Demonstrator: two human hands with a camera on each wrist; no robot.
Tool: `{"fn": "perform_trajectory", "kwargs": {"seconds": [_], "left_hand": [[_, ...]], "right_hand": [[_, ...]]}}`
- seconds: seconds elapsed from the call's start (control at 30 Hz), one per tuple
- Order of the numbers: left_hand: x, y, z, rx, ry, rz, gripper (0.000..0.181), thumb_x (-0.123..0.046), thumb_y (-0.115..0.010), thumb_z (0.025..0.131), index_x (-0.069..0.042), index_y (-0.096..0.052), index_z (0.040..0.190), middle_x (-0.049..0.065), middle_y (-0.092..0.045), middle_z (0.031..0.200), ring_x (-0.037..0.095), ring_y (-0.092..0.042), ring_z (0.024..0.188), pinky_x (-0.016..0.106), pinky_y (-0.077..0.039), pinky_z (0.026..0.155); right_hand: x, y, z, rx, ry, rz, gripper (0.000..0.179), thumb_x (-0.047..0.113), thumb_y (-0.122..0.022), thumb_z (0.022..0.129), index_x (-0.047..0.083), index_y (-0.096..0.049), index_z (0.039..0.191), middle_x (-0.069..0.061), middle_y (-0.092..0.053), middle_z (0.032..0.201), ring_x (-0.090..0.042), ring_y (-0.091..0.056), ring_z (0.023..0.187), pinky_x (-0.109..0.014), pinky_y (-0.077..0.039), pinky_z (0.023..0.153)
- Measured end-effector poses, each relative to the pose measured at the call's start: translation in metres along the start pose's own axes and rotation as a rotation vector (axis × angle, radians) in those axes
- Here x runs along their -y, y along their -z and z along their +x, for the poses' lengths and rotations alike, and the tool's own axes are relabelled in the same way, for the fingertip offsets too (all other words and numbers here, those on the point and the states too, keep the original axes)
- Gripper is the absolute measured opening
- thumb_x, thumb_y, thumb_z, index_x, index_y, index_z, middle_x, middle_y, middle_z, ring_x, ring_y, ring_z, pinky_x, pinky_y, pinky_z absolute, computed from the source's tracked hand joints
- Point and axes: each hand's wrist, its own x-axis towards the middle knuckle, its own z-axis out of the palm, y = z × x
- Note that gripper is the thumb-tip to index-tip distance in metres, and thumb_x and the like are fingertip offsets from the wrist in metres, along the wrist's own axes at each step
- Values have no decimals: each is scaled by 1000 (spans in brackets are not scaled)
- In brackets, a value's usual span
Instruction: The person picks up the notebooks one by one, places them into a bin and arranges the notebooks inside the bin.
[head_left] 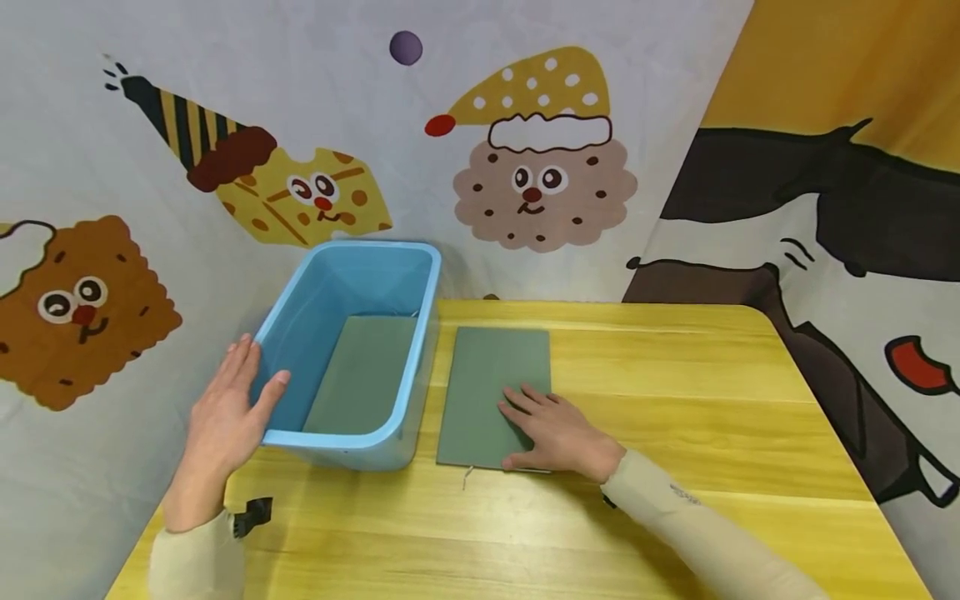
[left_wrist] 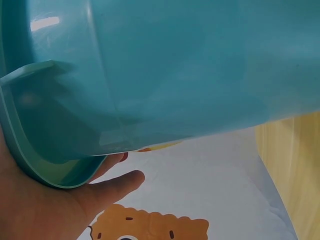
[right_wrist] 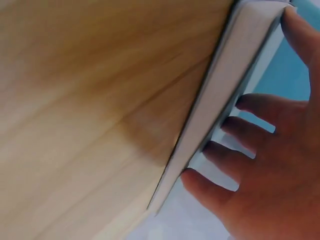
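A light blue plastic basin point(head_left: 408, 392) stands at the table's left side. In it lies a flat grey-green book point(head_left: 367, 367). My left hand point(head_left: 225, 408) rests against the basin's left rim near its front corner, with the thumb reaching over the inner edge. In the left wrist view, the basin's outer wall point(left_wrist: 190, 65) fills much of the picture and the fingers stretch past the rim. Right of the basin lies a second grey-green book point(head_left: 480, 383). My right hand point(head_left: 566, 433) lies on its right edge with fingers spread; the right wrist view shows the book's pale page block point(right_wrist: 215, 100).
A thin ribbon point(head_left: 468, 477) sticks out from the front edge of the second book. The yellow wooden table point(head_left: 675, 400) runs on to the right. A printed cloth point(head_left: 525, 275) with cartoon figures hangs behind. Dark straps point(head_left: 253, 515) show at the left sleeve.
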Motion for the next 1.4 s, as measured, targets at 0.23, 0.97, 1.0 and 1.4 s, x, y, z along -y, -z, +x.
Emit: {"fn": "perform_trajectory", "kwargs": {"seconds": [0.23, 0.97, 1.0, 1.4], "left_hand": [[-2, -2, 2, 3, -3, -3, 78, -49, -36, 112, 10, -17, 160, 26, -9, 170, 46, -6, 157, 79, -17, 111], [5, 2, -3, -5, 21, -1, 78, -48, -36, 112, 9, -15, 161, 25, -7, 171, 45, -6, 157, 78, -16, 111], [5, 2, -3, -6, 18, -1, 78, -48, -36, 112, 9, -16, 161, 25, -8, 170, 45, -6, 157, 77, -16, 112], [1, 0, 0, -1, 9, -6, 79, -49, -37, 112, 9, -16, 161, 25, -8, 171, 49, -10, 155, 76, -16, 114]], "right_hand": [[-20, 2, -11, 19, 19, 24, 95, 67, -67, 90, 15, -35, 163, -6, -24, 171, -35, -22, 157, -64, -28, 118], [-48, 6, -3, -174, -253, 356, 93, 56, -69, 95, -3, -34, 159, -33, -18, 166, -55, -22, 150, -65, -29, 117], [-46, 6, 0, -197, -302, 354, 96, 57, -69, 95, -4, -33, 159, -34, -18, 165, -55, -25, 148, -65, -31, 116], [-41, 15, 21, -167, -496, 271, 118, 52, -87, 81, -18, -27, 154, -49, -42, 136, -62, -46, 120, -61, -46, 99]]}}
